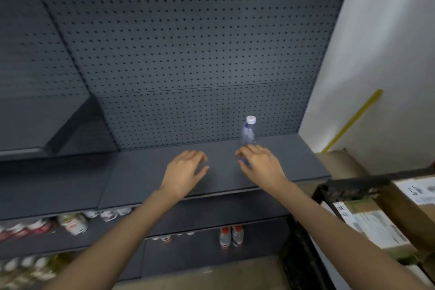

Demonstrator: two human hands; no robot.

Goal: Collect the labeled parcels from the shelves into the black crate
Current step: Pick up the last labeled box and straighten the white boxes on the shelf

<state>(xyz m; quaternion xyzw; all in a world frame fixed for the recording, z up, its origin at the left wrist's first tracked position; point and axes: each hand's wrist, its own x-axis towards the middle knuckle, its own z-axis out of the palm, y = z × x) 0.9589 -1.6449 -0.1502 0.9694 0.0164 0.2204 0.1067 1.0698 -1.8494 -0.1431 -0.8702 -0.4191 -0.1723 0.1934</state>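
Observation:
The black crate [348,189] stands at the lower right, beside the shelf. It holds cardboard parcels with white labels [376,226], and another labelled parcel [421,190] lies further right. My left hand [186,172] hovers over the dark grey shelf board [131,179], fingers loosely curled, holding nothing. My right hand [261,165] is at the lower part of a clear water bottle [249,130] standing upright on the shelf, thumb on its left, fingers on its right. Blur hides whether it grips the bottle. I see no parcel on this shelf board.
A perforated grey back panel [188,54] rises behind the shelf. Lower shelves hold drink bottles with red labels [73,222] and two red-capped bottles [231,235]. A white wall [388,42] with a yellow strip [353,120] is at the right.

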